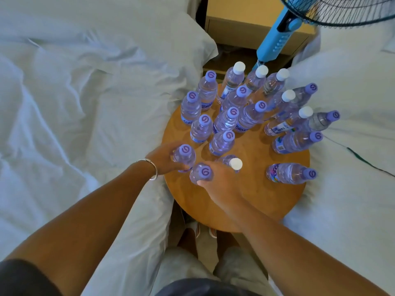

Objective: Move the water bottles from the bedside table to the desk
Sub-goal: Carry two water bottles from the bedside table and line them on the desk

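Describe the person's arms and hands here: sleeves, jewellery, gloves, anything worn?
Both forearms are bare, with no gloves on either hand. The left hand has a thin silver bangle at the wrist. The right hand shows no ring, watch or band that I can see. A dark short sleeve shows at the left upper arm.

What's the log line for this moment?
left hand: grips purple-capped bottle | right hand: grips two bottles | round table: many bottles remain
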